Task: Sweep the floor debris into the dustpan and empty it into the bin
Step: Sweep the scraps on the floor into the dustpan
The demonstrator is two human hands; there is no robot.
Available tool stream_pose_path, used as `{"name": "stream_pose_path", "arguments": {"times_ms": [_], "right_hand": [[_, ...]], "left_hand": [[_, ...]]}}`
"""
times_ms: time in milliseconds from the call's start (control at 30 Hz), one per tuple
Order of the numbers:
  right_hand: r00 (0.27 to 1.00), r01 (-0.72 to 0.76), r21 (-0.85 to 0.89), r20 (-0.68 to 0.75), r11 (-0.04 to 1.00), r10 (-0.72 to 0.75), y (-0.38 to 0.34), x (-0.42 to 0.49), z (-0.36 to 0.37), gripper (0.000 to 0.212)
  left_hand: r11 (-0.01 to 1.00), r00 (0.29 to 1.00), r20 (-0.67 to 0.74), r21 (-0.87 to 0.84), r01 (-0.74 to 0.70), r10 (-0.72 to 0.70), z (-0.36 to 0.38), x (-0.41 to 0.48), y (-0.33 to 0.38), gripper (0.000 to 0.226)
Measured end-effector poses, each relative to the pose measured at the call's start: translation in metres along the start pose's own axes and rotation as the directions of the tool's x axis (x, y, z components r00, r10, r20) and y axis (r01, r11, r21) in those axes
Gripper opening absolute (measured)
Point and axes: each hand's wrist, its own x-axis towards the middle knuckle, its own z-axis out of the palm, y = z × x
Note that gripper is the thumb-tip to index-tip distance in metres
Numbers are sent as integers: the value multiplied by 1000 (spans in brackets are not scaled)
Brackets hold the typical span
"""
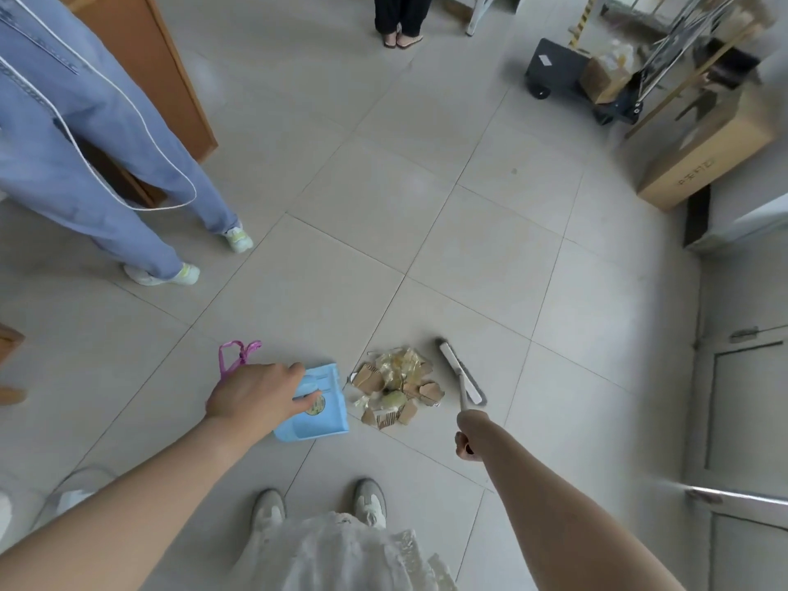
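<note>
Bracketing pile of torn cardboard scraps and crumpled yellowish film (pixel 396 388) on grey tiled floor (pixel 426 249): our left hand (pixel 256 396), fingers closed on light-blue plastic dustpan (pixel 317 409), just left; our right hand (pixel 469 439) grips white hand brush (pixel 462 375), long axis flanking pile's right. We judge leftward sweep next.

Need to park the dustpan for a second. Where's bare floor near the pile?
Bare tiles run beyond the debris pile, out to the cardboard box and black cart, and between the dustpan and the bystander's sneakers. Crowded: the strip between dustpan and brush, filled by debris.
</note>
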Motion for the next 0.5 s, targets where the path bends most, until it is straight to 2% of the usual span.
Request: {"name": "stream_pose_path", "arguments": {"times_ms": [133, 267, 500], "right_hand": [[999, -30, -4, 33, 1000, 30, 11, -24, 34, 19], [995, 30, -5, 91, 1000, -30, 23, -32, 68, 33], [986, 35, -70, 166, 997, -23, 61, -54, 108, 30]], "left_hand": [[998, 1000, -10, -55, 1, -1, 9, 9, -23, 49], [993, 1000, -17, -113, -17, 15, 21, 16, -42, 49], [979, 995, -58, -179, -95, 86, 37, 24, -66, 48]]}}
